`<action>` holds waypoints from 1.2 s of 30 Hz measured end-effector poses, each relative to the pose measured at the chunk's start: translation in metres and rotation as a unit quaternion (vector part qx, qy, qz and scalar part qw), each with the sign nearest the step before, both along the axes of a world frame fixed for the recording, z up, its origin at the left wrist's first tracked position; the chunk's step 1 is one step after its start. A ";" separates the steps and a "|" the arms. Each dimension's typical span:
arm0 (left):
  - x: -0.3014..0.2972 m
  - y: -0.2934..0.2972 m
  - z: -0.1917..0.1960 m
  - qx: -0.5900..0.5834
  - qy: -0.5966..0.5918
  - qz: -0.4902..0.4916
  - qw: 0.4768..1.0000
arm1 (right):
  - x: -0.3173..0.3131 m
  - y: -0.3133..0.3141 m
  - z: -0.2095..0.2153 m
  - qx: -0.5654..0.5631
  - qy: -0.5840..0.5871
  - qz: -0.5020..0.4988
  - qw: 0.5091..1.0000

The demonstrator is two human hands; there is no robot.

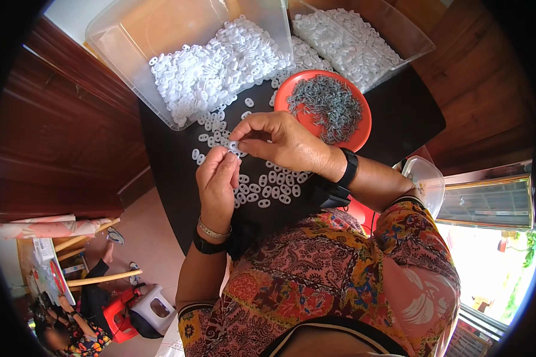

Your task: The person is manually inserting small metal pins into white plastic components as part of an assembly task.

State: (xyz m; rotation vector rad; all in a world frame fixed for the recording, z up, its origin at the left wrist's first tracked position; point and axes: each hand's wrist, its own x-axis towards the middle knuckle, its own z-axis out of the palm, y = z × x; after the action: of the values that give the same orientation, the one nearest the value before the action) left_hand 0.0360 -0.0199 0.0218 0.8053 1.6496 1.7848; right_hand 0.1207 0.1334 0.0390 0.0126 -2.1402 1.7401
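Note:
Over the dark table, both of my hands meet at a small white oval plastic piece (233,145) with two holes. My left hand (217,183) pinches it from below between thumb and fingers. From the upper right, the thumb and forefinger of my right hand (287,141) close on the same piece; whether they also hold something tiny is hidden. Loose white two-holed pieces (273,185) lie scattered under and around my hands. Just beyond my right hand stands a red plate (367,119) heaped with small grey metal pieces (333,101) that look like screws.
A clear plastic bin (122,65) full of white pieces stands at the far left of the table (167,169). Another clear bin (420,44) holds a bag of them at the far right. At the lower left are a seated person (80,333) and a grey stool (152,309).

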 end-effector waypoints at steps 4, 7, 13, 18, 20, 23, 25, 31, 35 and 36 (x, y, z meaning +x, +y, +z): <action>0.001 0.002 -0.004 0.011 -0.006 0.011 1.000 | 0.000 0.000 0.000 0.030 0.004 0.006 1.000; 0.001 0.001 -0.001 -0.002 -0.006 0.014 1.000 | 0.001 -0.001 -0.002 0.035 0.007 -0.001 0.999; 0.002 0.002 -0.002 0.008 0.013 0.023 1.000 | 0.002 -0.006 -0.002 -0.053 -0.030 -0.010 0.998; 0.002 0.002 -0.002 0.020 0.003 0.027 0.999 | 0.002 -0.006 0.000 -0.065 -0.046 0.005 0.997; 0.002 0.002 -0.002 0.026 -0.003 0.027 0.999 | 0.002 -0.005 0.000 -0.067 -0.053 0.002 0.996; 0.002 0.003 -0.004 0.013 0.011 0.028 0.999 | 0.000 -0.005 -0.005 -0.034 -0.031 0.010 0.999; 0.002 0.003 -0.004 0.012 0.005 0.029 0.999 | 0.000 -0.005 -0.003 0.008 -0.003 -0.001 1.000; 0.003 0.003 -0.002 0.028 -0.034 0.026 0.999 | -0.002 -0.006 -0.006 0.025 0.014 -0.006 1.000; 0.001 0.002 0.000 0.023 -0.039 0.006 0.999 | 0.000 -0.003 -0.004 0.017 0.010 0.001 1.000; 0.000 0.002 0.001 0.009 -0.034 0.003 0.999 | -0.001 -0.001 -0.003 0.028 0.012 0.008 1.000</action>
State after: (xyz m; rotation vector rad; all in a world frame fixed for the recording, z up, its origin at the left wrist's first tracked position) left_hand 0.0358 -0.0182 0.0225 0.7402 1.5969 1.8138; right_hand 0.1200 0.1324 0.0356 0.0661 -2.1757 1.6801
